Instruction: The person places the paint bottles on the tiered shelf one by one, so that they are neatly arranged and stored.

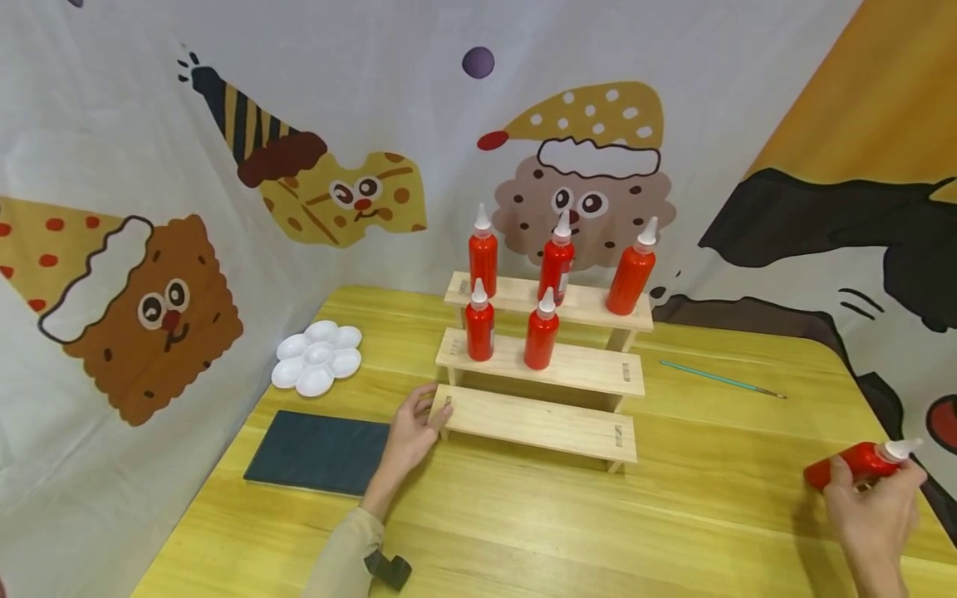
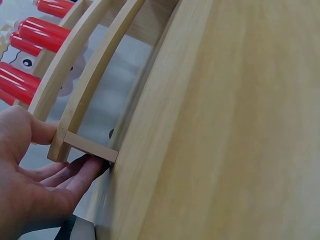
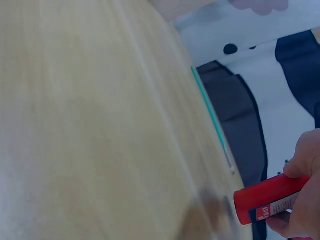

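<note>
My left hand (image 1: 410, 432) grips the left end of the lowest step of a wooden tiered rack (image 1: 534, 421); in the left wrist view the thumb lies over the board and the fingers (image 2: 82, 175) reach around its side leg. At the far right, my right hand (image 1: 875, 511) holds a red squeeze bottle (image 1: 852, 467) tilted nearly flat, its white nozzle pointing right. The right wrist view shows that bottle's base (image 3: 245, 207) and printed label. Three red bottles (image 1: 556, 270) stand on the top step and two red bottles (image 1: 542, 339) on the middle one.
A white flower-shaped palette (image 1: 317, 357) and a dark flat rectangular board (image 1: 317, 453) lie on the left of the wooden table (image 1: 523, 531). A teal paintbrush (image 1: 710, 376) lies right of the rack. Behind the table hangs a cartoon-printed cloth (image 1: 419, 75).
</note>
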### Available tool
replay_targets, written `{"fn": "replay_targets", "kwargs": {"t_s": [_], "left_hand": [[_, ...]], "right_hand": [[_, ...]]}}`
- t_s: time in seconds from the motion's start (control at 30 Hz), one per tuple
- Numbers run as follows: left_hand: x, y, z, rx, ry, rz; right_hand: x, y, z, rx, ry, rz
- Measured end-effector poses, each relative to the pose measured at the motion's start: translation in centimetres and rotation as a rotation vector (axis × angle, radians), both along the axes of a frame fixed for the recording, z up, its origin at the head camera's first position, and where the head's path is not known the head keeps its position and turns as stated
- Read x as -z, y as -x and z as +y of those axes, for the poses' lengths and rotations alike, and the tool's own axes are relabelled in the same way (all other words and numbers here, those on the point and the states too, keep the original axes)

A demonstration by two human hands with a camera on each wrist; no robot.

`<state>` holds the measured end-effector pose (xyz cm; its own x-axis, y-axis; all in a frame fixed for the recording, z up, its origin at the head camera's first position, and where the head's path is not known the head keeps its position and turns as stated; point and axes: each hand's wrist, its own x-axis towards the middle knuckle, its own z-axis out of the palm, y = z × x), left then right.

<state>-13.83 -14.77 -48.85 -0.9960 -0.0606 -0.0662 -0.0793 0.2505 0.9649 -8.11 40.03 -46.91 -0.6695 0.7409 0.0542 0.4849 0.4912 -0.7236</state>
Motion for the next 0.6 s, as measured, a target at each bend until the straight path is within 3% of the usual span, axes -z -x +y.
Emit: {"fn": "replay_targets", "kwargs": {"t_s": [0.4,0.6], "left_hand": [[-0.3,-0.2,0.3,-0.002,0.021,-0.002],[-0.2,-0.2,0.5,-0.021,0.02,0.0]], "right_hand": [[-4.2,0.8,-3.0,-0.133,0.028,0.047],[-6.1,1.2,-5.7,-0.214,0.027,0.121]]}}
